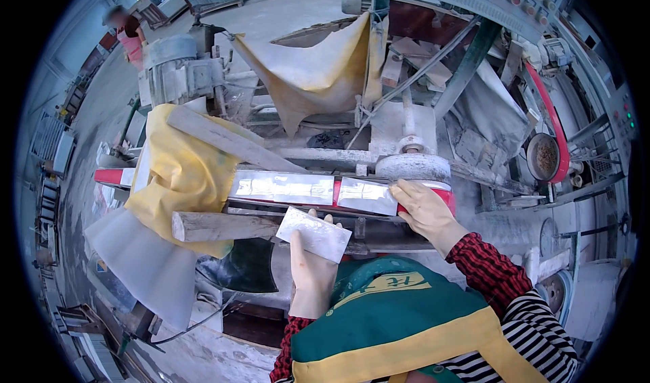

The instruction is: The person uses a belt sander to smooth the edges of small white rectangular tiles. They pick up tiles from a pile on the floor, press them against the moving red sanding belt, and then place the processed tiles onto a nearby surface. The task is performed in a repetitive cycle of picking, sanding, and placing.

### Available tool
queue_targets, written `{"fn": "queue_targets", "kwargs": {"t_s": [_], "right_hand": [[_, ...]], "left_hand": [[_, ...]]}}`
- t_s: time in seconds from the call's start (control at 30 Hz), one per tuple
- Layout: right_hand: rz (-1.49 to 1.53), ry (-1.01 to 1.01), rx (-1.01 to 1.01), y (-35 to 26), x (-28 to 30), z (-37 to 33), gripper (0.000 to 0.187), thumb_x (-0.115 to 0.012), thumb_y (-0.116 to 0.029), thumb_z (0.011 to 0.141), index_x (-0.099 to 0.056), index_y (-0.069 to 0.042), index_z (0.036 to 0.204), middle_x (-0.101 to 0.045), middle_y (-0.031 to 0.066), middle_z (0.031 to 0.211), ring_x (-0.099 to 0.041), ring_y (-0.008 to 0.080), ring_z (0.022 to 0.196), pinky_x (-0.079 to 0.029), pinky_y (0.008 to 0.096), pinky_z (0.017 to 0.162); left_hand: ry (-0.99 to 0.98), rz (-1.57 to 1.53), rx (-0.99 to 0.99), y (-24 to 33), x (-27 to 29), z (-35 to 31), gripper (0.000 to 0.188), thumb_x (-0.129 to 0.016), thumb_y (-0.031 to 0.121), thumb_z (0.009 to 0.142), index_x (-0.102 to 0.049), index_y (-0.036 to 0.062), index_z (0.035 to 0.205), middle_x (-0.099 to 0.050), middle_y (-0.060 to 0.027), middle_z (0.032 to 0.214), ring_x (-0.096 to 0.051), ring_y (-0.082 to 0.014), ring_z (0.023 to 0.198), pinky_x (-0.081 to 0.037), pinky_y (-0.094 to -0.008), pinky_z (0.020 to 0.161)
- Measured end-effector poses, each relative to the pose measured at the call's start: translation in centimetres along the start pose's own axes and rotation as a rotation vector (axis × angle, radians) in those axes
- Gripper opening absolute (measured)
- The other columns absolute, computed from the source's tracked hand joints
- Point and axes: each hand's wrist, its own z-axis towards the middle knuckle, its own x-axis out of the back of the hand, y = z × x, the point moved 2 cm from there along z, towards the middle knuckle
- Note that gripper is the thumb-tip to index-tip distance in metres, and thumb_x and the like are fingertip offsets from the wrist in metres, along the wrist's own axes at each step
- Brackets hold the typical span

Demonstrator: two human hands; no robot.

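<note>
Head view: person in pale gloves at a dust-caked stone-working machine. Left hand [310, 271] holds a pale rectangular tile [313, 234] from underneath, grip pinching its near edge, tile tilted and held clear of the machine, just at 6 o'clock of the red rail [336, 192]. Right hand [425, 210] lies flat on the rail's right end, fingers pressed down on the last of the tiles in the row [369, 196]; not closed around it, more a push or hold-down.

Layout: two, maybe three, shiny pale tiles lie end to end along the rail, running from the yellow cloth [177, 173] at 9 o'clock across to the right hand. Round grinding wheel [412, 166] sits just at 12 o'clock of the right hand, touching or nearly touching the rail; can't tell which. Wooden beam [220, 226] runs below the rail, to the left of the held tile. Another person [128, 34] stands well apart at 10 o'clock.

Progress, as a judgement: the rail is already loaded with tiles and the right one is at the wheel. One tile is off the rail in the left hand. Can't tell whether that one is finished or waiting its turn; no stack of either kind in view.
</note>
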Motion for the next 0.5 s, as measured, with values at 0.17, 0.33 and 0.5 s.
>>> {"fn": "queue_targets", "kwargs": {"t_s": [0.17,0.33,0.5], "right_hand": [[0.124,0.077,0.075,-0.8,0.9,0.1,0.065,-0.086,-0.014,0.083,-0.057,0.000,0.139,-0.060,0.0185,0.133,-0.064,0.0395,0.121,-0.053,0.0462,0.105],[0.085,-0.038,0.089,0.1,0.2,1.8,0.073,-0.090,-0.025,0.082,-0.056,0.003,0.140,-0.059,0.0215,0.137,-0.064,0.0423,0.123,-0.053,0.0478,0.104],[0.083,-0.106,0.112,1.1,-0.5,2.3,0.070,-0.088,-0.031,0.085,-0.057,0.002,0.138,-0.059,0.0198,0.132,-0.066,0.0424,0.116,-0.055,0.0512,0.096]], "left_hand": [[0.051,-0.031,-0.031,0.0,0.0,0.0,0.065,-0.037,0.044,0.117,-0.034,0.0043,0.170,-0.048,-0.0203,0.161,-0.049,-0.0382,0.148,-0.039,-0.0579,0.128],[0.083,-0.062,-0.027,0.2,-0.3,-0.5,0.065,-0.037,0.044,0.117,-0.037,0.0045,0.168,-0.050,-0.0185,0.160,-0.049,-0.0379,0.148,-0.039,-0.0577,0.128],[0.074,-0.073,-0.056,0.4,-0.9,-0.9,0.063,-0.034,0.048,0.118,-0.041,0.0065,0.165,-0.054,-0.0220,0.153,-0.052,-0.0379,0.144,-0.039,-0.0556,0.127]]}}
